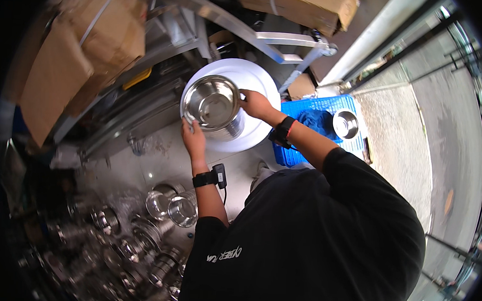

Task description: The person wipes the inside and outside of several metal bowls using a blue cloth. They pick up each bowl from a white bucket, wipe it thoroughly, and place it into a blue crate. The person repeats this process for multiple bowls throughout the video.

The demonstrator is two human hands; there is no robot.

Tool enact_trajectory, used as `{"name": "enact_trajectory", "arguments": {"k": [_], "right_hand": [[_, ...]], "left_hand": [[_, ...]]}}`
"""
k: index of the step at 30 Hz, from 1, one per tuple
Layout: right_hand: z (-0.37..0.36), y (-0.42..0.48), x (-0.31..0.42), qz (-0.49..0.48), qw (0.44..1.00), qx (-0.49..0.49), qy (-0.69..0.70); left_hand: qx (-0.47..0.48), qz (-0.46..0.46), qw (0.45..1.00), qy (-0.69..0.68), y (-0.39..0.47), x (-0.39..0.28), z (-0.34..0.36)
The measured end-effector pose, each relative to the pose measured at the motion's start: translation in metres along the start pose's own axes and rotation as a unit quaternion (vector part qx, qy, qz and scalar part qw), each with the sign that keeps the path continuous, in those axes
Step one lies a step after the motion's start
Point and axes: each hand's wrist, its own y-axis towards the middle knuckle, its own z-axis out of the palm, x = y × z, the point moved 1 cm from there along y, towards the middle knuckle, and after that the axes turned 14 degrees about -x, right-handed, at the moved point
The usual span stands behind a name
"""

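A nested stack of shiny stainless-steel bowls (211, 102) stands tilted over a round white surface (262, 127). My left hand (193, 139) grips the rim of the top bowl at its near left side. On the right side of the same rim, my right hand (255, 104) holds on with thumb and fingers. The top bowl's inside is bare. Whether the lower bowls rest fully on the white surface is hidden.
Right of me, a blue plastic crate (287, 157) bears a dark blue cloth (318, 122) and a small steel bowl (346, 124). Many steel bowls (182, 211) lie on the floor, lower left. Cardboard boxes (111, 41) and a metal ladder (247, 32) stand beyond.
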Motion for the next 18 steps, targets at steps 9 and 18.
{"name": "enact_trajectory", "arguments": {"k": [9,18], "right_hand": [[-0.104,-0.105,-0.188,0.286,0.949,-0.101,0.085],[-0.166,-0.255,-0.452,0.677,0.664,-0.273,0.16]], "left_hand": [[-0.021,-0.225,0.967,-0.119,-0.096,0.027,-0.014],[0.392,-0.396,0.827,0.08,-0.237,0.028,0.062]]}}
